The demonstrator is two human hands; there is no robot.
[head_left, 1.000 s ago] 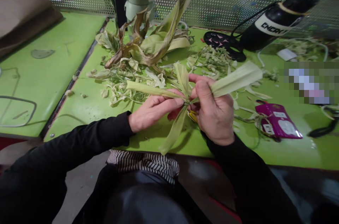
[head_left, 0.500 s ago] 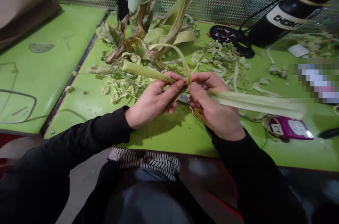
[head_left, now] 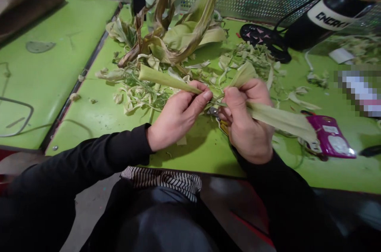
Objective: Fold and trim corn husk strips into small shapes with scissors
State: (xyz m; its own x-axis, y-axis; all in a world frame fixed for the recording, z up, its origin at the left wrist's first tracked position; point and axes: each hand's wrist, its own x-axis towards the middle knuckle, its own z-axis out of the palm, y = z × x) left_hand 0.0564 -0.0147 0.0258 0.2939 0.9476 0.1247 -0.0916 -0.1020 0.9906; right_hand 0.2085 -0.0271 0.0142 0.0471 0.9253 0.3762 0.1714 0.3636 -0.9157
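Pale-green husk-like leaf strips [head_left: 166, 79] meet between our two hands, just above the lime-green tabletop [head_left: 202, 156]. We judge the joining partly done: the narrow parts come together, yet the broad ends stick out loose, and our fingers partly hide the meeting place. Our left hand [head_left: 180, 113] pinches one strip between thumb and fingers; our right hand [head_left: 250, 121], closed likewise, grips two more. Beyond our left hand lie curly pale leaf scraps [head_left: 143, 94]; right of our right hand, a shiny purple packet [head_left: 330, 136].

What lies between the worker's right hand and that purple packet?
In the head view, a pale husk strip extends from the right hand toward the purple packet.
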